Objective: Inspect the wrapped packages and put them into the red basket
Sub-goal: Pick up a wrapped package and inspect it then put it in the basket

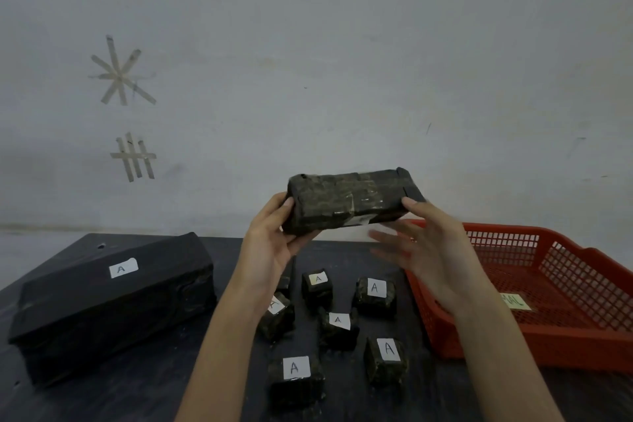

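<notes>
Toward the near edge of the bench (154,397) we record a cluster of small packages (296,378), each wrapped dark and bearing a white label (388,349) marked "A". Six show plainly, and a further one is partly hidden behind the left forearm. At the left edge lies a large black package (113,305), likewise labelled "A", its long axis running from the near left corner toward the far edge. Along the right edge sits the red basket (531,343). The only item we see inside is a yellowish note (515,301), its writing too blurred to read.

Above the middle of the bench, clear of its surface, the held package (349,199) is raised between both hands. The left hand (274,243) grips its left end, thumb on the facing side and fingers curled beneath. The right hand (435,250) is spread wide, fingers straight and motion-blurred, with one fingertip touching the package's right end. We judge that it steadies rather than carries.

The held package's long axis runs left to right, roughly along the far edge of the bench, and its right end appears in line with the basket's far left corner. The basket therefore lies to the right and below, on the right hand's side. We judge inspection to be under way. Deposit would call for a short carry rightward and downward.

Beyond stands a pale wall (376,62) carrying two tape marks (121,74).
</notes>
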Tool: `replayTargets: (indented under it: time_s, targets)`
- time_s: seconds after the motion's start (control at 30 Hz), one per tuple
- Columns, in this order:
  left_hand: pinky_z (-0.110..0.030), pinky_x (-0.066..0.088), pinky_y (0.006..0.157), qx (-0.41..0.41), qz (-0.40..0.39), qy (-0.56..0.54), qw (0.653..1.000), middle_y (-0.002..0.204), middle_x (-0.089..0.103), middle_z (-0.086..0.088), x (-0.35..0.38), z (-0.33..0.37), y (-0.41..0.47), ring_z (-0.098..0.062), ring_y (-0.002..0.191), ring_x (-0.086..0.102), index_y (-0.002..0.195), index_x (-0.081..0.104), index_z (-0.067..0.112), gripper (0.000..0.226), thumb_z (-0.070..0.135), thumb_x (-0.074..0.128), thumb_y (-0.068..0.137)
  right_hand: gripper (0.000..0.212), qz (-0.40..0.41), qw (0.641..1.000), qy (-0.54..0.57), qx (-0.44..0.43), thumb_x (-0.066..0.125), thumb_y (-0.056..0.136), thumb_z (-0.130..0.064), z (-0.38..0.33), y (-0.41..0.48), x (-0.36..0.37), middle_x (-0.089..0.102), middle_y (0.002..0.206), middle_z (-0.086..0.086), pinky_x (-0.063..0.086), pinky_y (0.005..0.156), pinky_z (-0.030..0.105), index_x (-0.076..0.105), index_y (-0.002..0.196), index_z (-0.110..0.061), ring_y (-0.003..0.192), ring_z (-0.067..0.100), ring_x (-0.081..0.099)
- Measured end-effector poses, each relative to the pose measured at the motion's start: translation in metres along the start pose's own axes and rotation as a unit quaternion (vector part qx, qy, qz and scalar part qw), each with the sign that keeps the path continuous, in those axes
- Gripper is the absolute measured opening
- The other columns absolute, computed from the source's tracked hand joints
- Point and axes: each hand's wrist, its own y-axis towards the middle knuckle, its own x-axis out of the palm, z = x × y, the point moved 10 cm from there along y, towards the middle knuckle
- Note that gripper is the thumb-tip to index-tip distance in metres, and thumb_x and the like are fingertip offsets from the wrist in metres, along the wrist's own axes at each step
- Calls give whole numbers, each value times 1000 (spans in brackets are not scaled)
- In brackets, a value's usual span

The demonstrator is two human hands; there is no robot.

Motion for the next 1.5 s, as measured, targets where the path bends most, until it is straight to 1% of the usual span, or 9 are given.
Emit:
replayTargets:
  time_s: [0.13,0.27,0.5,0.57,0.77,0.97,1.2,1.33,1.5]
  targets:
    - [-29,56,86,-12,75,71,995,107,69,-2,-16,-8,4,-17,95,67,103,63,22,26,13,39,100,56,3,996,62,-69,68,70,-12,-15,-2,4,70,104,15,58,82,41,56,125,-11,86,32,69]
    - [-22,44,89,68,192,216,955,123,55,5,-34,9,-7,-7,112,56,113,57,34,18,26,48,99,66,89,972,-129,-174,80,70,-5,-35,-10,-5,67,107,8,57,78,29,56,124,-33,92,20,70]
    - [-18,48,85,89,71,316,942,119,51,16,23,9,-17,3,105,57,120,56,43,54,66,54,71,71,65,886,-339,-310,88,63,-24,-47,-31,41,61,112,-5,54,81,16,52,123,-33,100,4,63]
    - [-13,45,82,96,74,328,937,118,49,18,26,8,-19,4,106,55,111,56,48,43,63,59,72,69,44,874,-362,-321,85,66,-26,-46,-33,49,59,114,-5,52,83,16,50,125,-34,105,2,60]
    - [-28,51,95,129,73,306,940,116,55,22,18,17,-18,2,106,58,104,63,50,25,39,64,82,49,-14,945,-235,-226,71,76,-33,-36,-22,38,67,105,-5,56,83,34,56,121,-44,101,13,66]
    - [-24,52,92,94,18,328,940,118,66,15,24,7,-15,-2,113,60,119,62,36,39,30,73,82,24,5,955,-208,-211,66,88,-11,-32,-17,34,69,105,-2,61,72,40,68,109,-24,78,32,69]
    - [-26,55,90,113,36,363,924,110,69,12,24,9,-14,-1,103,64,119,66,26,38,21,72,82,20,36,947,-229,-223,71,83,-5,-31,-15,28,72,93,3,61,68,44,70,93,-22,77,26,72]
    - [-12,53,76,117,27,359,925,95,73,17,24,13,-15,4,88,68,100,70,35,19,22,67,87,21,12,956,-223,-189,75,81,-16,-27,-12,28,67,104,10,61,63,40,69,100,-20,74,31,72]
    - [-23,57,67,80,46,317,944,79,76,6,21,2,-13,-6,79,72,86,76,27,10,25,66,87,16,41,954,-236,-180,71,82,-30,-32,-14,25,66,89,0,44,41,20,70,97,-23,43,7,58]
